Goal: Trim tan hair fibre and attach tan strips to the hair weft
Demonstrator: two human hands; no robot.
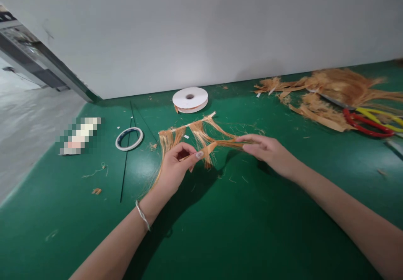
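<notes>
My left hand, with a bracelet on its wrist, pinches a short orange-gold ribbon between thumb and finger. The right end of the ribbon is frayed into loose threads, and my right hand closes its thumb and fingers on them. Just behind both hands lies a row of frayed ribbon pieces, joined along the top by a narrow pale strip. Their threads hang toward me, partly hidden by my left hand.
Behind the fringe sits a white ribbon spool. A roll of tape and thin black rods lie left. At right are a heap of frayed ribbon and red-handled scissors, beside yellow handles. A wall bounds the green table.
</notes>
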